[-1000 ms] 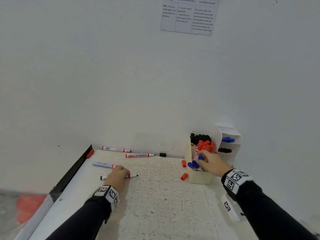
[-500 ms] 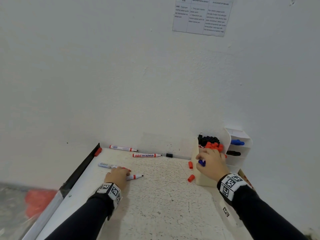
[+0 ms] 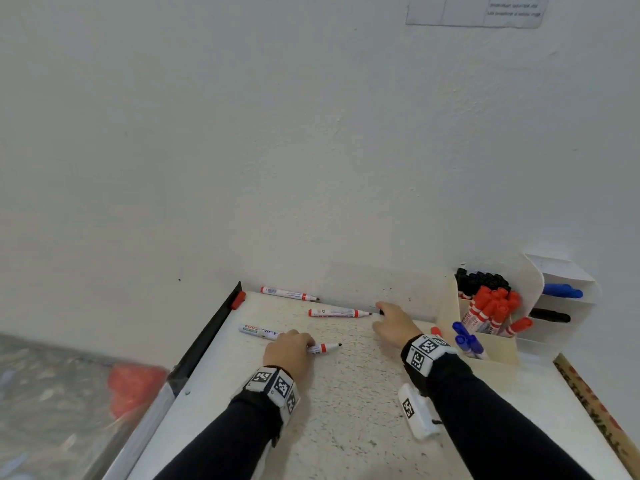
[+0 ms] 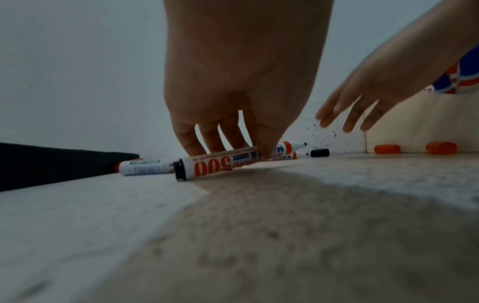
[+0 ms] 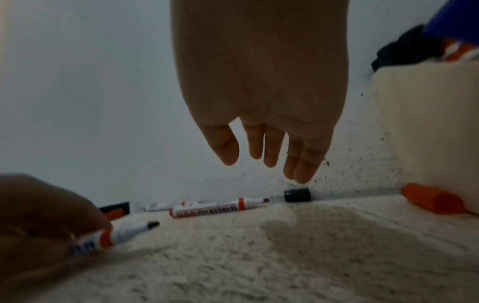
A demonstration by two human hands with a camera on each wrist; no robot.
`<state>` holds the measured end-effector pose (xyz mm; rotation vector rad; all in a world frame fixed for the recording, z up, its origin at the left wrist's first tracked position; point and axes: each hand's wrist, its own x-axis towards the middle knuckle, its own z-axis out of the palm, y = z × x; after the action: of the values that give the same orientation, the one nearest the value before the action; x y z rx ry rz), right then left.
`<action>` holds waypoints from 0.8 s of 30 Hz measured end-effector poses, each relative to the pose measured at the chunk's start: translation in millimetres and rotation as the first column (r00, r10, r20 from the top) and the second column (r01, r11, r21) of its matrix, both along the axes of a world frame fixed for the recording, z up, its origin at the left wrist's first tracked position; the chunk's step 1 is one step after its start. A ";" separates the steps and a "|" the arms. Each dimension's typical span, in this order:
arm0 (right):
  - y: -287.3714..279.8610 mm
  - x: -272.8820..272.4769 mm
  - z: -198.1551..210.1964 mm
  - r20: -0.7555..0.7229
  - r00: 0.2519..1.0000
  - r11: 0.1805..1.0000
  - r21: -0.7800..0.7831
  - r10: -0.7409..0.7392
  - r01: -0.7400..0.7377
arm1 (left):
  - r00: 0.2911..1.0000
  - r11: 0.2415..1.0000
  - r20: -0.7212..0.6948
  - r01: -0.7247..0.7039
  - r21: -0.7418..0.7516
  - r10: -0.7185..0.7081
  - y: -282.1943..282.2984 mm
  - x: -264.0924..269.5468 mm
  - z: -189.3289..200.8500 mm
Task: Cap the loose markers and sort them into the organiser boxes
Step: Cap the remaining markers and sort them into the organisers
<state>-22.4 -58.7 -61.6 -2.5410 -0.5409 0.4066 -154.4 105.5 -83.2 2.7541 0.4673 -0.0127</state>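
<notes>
Head view: left hand [image 3: 290, 353] down on the speckled surface [image 3: 346, 410], fingers curled over an uncapped red-banded marker [image 3: 325, 348] whose tip pokes out toward the organiser box [image 3: 491, 351]. Right hand [image 3: 394, 322] reaching toward the wall, fingers loosely extended and holding nothing, fingertips at a small black cap [image 3: 381, 311]. Left of that cap, another uncapped marker [image 3: 337, 312]; farther left against the wall, a third [image 3: 289, 293]. Inside the organiser box, black-capped, red-capped and blue-capped markers grouped by colour. Behind it, a white shelved box [image 3: 568, 289] with a blue and a black marker lying in its slots.

Left wrist view: fingers [image 4: 189, 141] and thumb pinching the marker marked "500" [image 4: 212, 165], lying on the surface. Beyond, the right hand [image 4: 368, 98] spread above the black cap [image 4: 320, 153]; two orange caps [image 4: 386, 149] at the foot of the organiser box.

Right wrist view: fingers [image 5: 305, 162] straight, hovering just above the black cap [image 5: 297, 194], not plainly touching. Orange cap [image 5: 433, 197] beside the organiser box wall [image 5: 425, 127].
</notes>
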 end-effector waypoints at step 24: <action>-2.4 3.2 -17.3 0.037 0.992 0.956 0.273 -0.118 0.103 | 0.991 0.999 0.135 -0.012 -0.040 0.018 -0.1 11.4 -18.2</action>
<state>-19.2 -61.2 -78.9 -2.3087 -0.4377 0.2092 -143.0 105.4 -101.3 2.6915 0.4460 0.1665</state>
